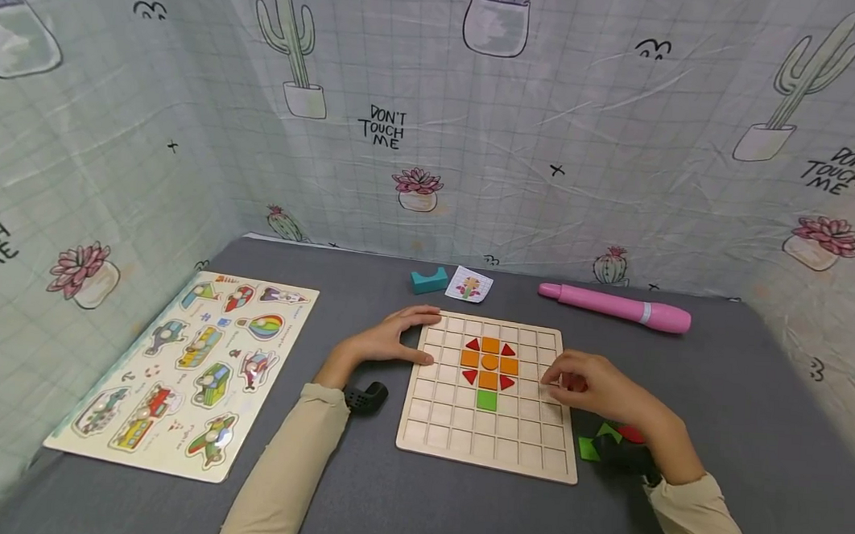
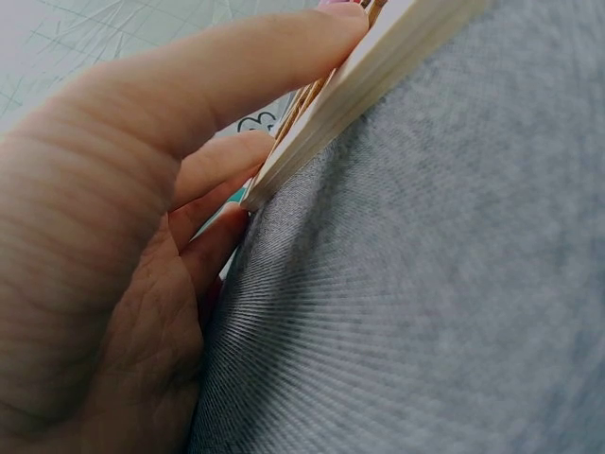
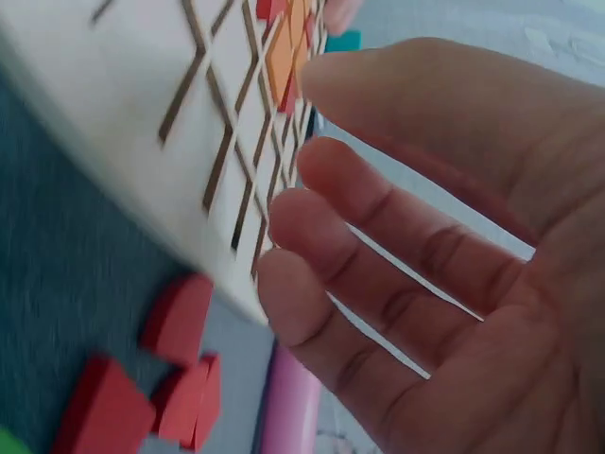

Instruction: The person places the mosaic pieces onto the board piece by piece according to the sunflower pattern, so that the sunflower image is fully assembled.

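Observation:
A square wooden grid board (image 1: 447, 439) lies on the grey table, with orange squares and an orange circle (image 1: 489, 361), red triangles (image 1: 506, 382) and one green square (image 1: 487, 400) set in its cells. My left hand (image 1: 387, 337) holds the board at its upper left corner. In the left wrist view the thumb (image 2: 312, 47) lies on the board's top and other fingers touch its edge. Over the board's right edge hovers my right hand (image 1: 599, 381), fingers loosely bent, with nothing visible between them. Loose red pieces (image 3: 180, 317) lie below it in the right wrist view.
Green pieces (image 1: 589, 449) lie right of the board, partly under the right wrist. Behind the board are a small pattern card (image 1: 469, 284), a teal block (image 1: 429, 280) and a pink marker-shaped stick (image 1: 614, 305). A picture puzzle board (image 1: 247, 387) lies left.

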`<state>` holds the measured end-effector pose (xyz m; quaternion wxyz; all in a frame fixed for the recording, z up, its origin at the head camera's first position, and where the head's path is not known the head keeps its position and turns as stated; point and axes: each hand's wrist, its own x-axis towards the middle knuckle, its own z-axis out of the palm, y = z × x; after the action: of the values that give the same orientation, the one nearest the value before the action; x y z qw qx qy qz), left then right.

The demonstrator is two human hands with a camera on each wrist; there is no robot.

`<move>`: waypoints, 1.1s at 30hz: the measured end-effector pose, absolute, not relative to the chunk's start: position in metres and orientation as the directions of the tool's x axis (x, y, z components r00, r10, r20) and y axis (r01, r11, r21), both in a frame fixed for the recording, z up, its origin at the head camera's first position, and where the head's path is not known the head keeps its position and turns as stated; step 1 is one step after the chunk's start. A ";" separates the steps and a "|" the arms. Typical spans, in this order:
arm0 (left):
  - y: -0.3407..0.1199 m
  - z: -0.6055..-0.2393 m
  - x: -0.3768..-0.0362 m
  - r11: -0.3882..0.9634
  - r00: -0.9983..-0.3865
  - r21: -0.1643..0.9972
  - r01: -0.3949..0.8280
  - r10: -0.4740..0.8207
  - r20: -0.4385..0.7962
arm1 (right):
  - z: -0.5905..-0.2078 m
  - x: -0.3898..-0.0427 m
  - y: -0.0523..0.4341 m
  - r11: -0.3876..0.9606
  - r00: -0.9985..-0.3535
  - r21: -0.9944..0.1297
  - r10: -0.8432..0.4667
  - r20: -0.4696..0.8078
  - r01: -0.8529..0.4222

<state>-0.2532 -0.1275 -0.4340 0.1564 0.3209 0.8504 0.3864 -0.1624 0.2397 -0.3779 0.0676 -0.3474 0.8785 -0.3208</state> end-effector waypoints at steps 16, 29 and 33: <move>-0.129 -0.431 -0.253 0.497 -0.745 0.755 0.427 0.667 -0.018 | -0.384 -0.173 0.265 0.665 -0.791 -0.528 -0.611 0.023 -0.529; -0.128 -0.433 -0.254 0.494 -0.746 0.762 0.419 0.666 -0.022 | -0.390 -0.172 0.274 0.691 -0.824 -0.529 -0.566 0.029 -0.493; -0.128 -0.434 -0.253 0.495 -0.745 0.763 0.416 0.666 -0.026 | -0.391 -0.172 0.276 0.692 -0.829 -0.537 -0.559 0.025 -0.482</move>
<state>-0.2535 -0.1277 -0.4341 0.1610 0.3185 0.8495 0.3885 -0.1716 0.2765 -0.3907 0.0705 -0.2838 0.9170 -0.2712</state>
